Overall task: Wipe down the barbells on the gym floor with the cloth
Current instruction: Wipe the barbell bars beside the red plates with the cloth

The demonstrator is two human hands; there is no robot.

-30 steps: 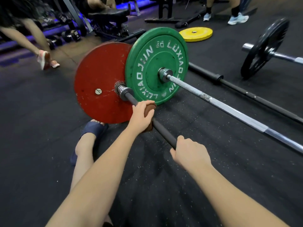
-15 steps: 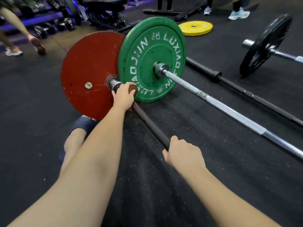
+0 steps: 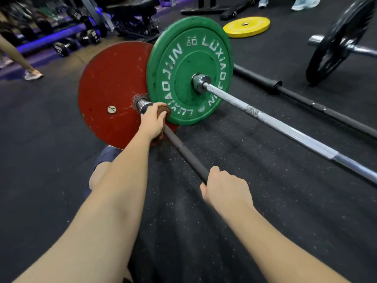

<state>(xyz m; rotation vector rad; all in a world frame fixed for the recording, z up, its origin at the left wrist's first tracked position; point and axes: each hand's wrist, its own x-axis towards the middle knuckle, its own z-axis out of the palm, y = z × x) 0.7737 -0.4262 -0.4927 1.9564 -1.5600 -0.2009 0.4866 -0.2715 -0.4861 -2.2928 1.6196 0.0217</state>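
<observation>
Two hands on the dark barbell point(image 3: 183, 152), which lies on the gym floor point(image 3: 285, 211). Left hand point(image 3: 152, 121), clasping the brown cloth point(image 3: 163, 111) round the bar, has slid up from mid-shaft to the collar at the red plate point(image 3: 110, 88); this stretch looks wiped through. Right hand point(image 3: 224, 188) grips the shaft nearer the body. Long axis runs away and leftward, pointing into the plate.

Head-worn view, facing forward-down, close over gym floor point(image 3: 265, 201)
</observation>
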